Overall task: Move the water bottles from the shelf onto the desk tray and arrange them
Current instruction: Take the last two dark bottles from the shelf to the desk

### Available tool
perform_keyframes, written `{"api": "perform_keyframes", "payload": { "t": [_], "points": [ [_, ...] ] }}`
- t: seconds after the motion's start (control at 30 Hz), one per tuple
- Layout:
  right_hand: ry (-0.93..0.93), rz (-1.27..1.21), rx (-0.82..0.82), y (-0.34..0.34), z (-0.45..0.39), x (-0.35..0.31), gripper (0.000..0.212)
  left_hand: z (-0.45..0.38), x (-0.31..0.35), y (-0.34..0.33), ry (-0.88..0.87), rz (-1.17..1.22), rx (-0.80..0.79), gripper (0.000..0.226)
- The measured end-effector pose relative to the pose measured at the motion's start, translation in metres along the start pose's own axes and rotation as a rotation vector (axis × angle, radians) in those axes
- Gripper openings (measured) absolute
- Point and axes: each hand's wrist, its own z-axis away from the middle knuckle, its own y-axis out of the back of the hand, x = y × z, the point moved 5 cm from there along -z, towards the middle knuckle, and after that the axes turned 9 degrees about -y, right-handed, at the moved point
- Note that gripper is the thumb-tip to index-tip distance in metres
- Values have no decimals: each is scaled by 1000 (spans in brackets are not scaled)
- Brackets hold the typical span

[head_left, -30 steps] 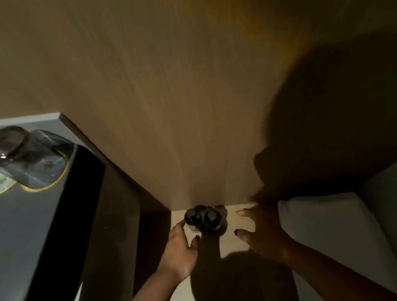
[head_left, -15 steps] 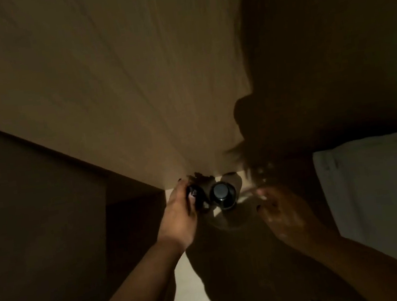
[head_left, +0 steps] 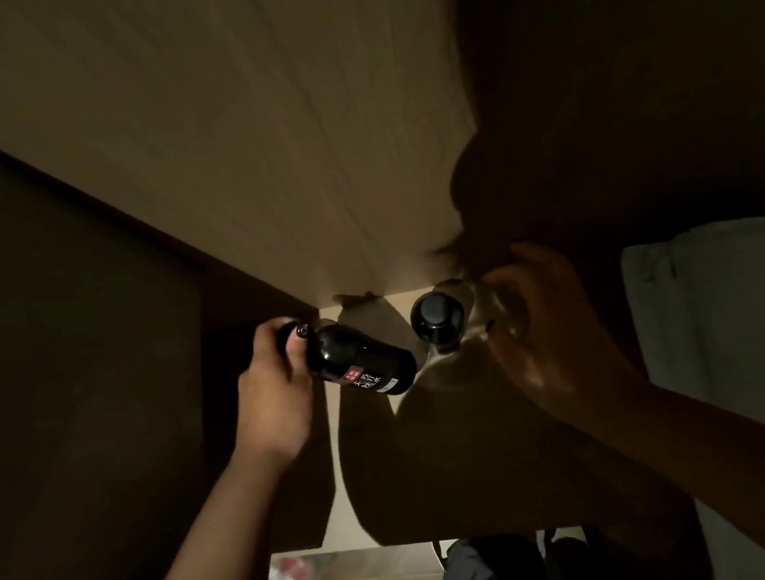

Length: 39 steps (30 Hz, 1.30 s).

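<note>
— Where are the bottles just now?

— One dark bottle (head_left: 361, 363) is off the shelf (head_left: 378, 456), tipped nearly flat, cap end in the left hand (head_left: 271, 401). Its fingers (head_left: 280, 339) are curled tight round the neck, the labelled body sticking out to the right. The second bottle (head_left: 438, 319) stands upright at the back of the shelf, near the wood panel (head_left: 280, 157).

— And the right hand (head_left: 556, 335)?

— Just beside that standing bottle, fingers spread and loosely curved, holding nothing (whether a fingertip touches it I cannot tell; it is all in shadow).

— How should the step go?

— I'd bring the right hand round the body below the cap and close fully before lifting. The left would do better to right its bottle, since a neck grip on a tilted bottle can slip. The tray is not in view.
</note>
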Motion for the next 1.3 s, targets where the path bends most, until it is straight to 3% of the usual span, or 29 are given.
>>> {"api": "perform_keyframes", "payload": {
  "t": [0.17, 0.33, 0.43, 0.53, 0.63, 0.77, 0.83, 0.93, 1.0, 1.13, 1.3],
  "points": [
    [211, -42, -50, -28, 17, -35, 59, 16, 31, 26, -105, -82, 24, 33],
    [125, -8, -409, -79, 28, -17, 100, 19, 66, 33, -181, -54, 50, 31],
    [-5, -161, -471, -75, 29, -2, 88, 17, 80, 23, -224, 29, 17, 28],
    [-152, -321, -500, -54, 33, 8, 65, 16, 81, 5, -163, 330, -48, 28],
    [-338, -347, -505, -39, 45, 36, 63, 14, 67, -11, -49, 539, 53, 26],
    [-521, -436, -409, -24, 61, 72, 42, 17, 36, -60, 74, 557, 118, 66],
    [-581, -491, -354, -18, 68, 86, 43, 17, 28, -94, 89, 525, 38, 89],
    [-634, -506, -323, -15, 75, 100, 53, 12, 23, -141, 141, 511, -58, 106],
    [-650, -517, -317, -13, 76, 106, 55, 7, 18, -162, 195, 509, -49, 102],
    [-641, -499, -348, -3, 77, 109, 47, -3, 12, -169, 238, 498, 19, 64],
    [-608, -435, -384, 12, 77, 105, 52, -8, 11, -151, 265, 487, -22, 62]
  ]
}}
